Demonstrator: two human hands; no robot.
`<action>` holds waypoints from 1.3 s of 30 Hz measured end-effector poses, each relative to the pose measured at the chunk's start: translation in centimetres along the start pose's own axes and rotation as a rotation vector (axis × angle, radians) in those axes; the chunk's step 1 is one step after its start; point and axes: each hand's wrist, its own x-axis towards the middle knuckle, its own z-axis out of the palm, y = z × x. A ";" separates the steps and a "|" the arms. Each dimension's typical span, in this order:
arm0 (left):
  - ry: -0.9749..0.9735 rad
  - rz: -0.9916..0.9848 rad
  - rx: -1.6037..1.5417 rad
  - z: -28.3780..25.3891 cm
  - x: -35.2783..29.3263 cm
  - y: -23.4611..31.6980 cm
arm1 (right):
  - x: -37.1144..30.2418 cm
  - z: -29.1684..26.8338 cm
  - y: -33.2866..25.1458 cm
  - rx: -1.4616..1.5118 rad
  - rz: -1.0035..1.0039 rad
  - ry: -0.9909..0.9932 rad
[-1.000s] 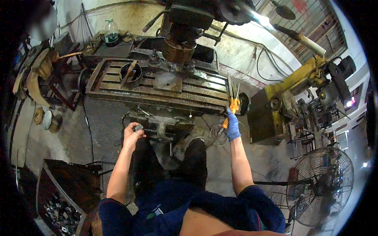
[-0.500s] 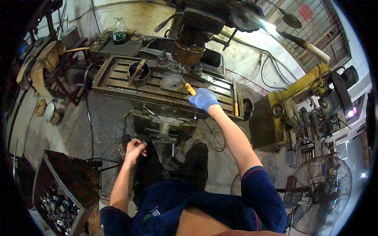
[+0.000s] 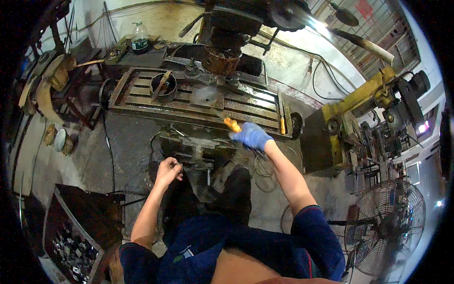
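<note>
The gloved right hand (image 3: 253, 137) is wrapped around an orange tool (image 3: 232, 125) by the near edge of a slotted table (image 3: 257, 114), the bare left hand (image 3: 169, 172) curls nearer and leftward, whether pinching anything I cannot tell, and a pot (image 3: 166, 98) sits on the table's left.

Blurred yellow tool (image 3: 232, 124), partly hidden by right hand (image 3: 254, 137)

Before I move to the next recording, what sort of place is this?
Probably a metalworking shop: a slotted machine table, a heavy spindle head above it, and a bin of small metallic-looking parts.
</note>
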 end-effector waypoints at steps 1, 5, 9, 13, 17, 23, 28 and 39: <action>-0.003 0.014 0.008 0.2 0.2 0.2 | -2.4 -0.6 -1.0 0.046 -0.019 -0.099; -0.012 0.047 0.056 3.0 0.9 2.8 | -9.1 2.8 -0.3 0.119 -0.300 -0.235; 0.021 0.028 0.134 5.3 2.0 4.5 | -10.7 6.8 1.1 0.047 -0.319 -0.061; -0.016 0.059 0.038 5.0 3.3 4.2 | -9.4 4.3 1.7 0.175 -0.277 -0.050; -0.069 0.124 -0.047 4.6 3.4 4.2 | -4.9 0.5 2.5 0.798 -0.324 0.248; -0.046 0.246 0.135 4.0 2.6 4.4 | 3.6 6.4 6.0 0.578 -0.016 0.307; 0.018 0.344 0.777 3.0 2.4 7.0 | 2.1 8.2 4.9 0.435 0.357 0.215; 0.107 0.733 1.186 7.8 15.4 16.6 | -8.3 10.4 13.8 0.572 0.195 0.304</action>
